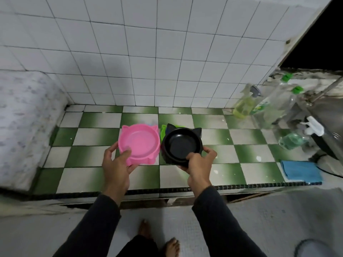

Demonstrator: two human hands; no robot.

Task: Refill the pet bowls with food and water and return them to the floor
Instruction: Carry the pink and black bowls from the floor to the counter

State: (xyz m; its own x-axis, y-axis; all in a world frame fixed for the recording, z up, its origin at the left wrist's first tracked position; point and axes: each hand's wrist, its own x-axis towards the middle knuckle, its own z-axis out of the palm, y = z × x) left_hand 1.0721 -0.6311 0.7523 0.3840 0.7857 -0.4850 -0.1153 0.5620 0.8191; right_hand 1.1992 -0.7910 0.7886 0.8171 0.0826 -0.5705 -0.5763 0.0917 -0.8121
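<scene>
My left hand [116,165] grips the near rim of a pink cat-eared pet bowl [141,141], thumb inside the rim. Beside it, my right hand [199,164] grips the near rim of a black cat-eared pet bowl [182,144]. Both bowls look empty and hover just over the green-and-white checkered counter [96,136]. A green bowl [163,129] peeks out behind the black one, mostly hidden. A sliver of blue shows behind the pink bowl.
Several plastic bottles and a spray bottle [243,106] crowd the counter's right end near a metal sink [328,115]. A folded blue cloth [300,171] lies at the front right edge. A patterned white bulk [24,117] fills the left. My bare feet [172,245] stand on the floor below.
</scene>
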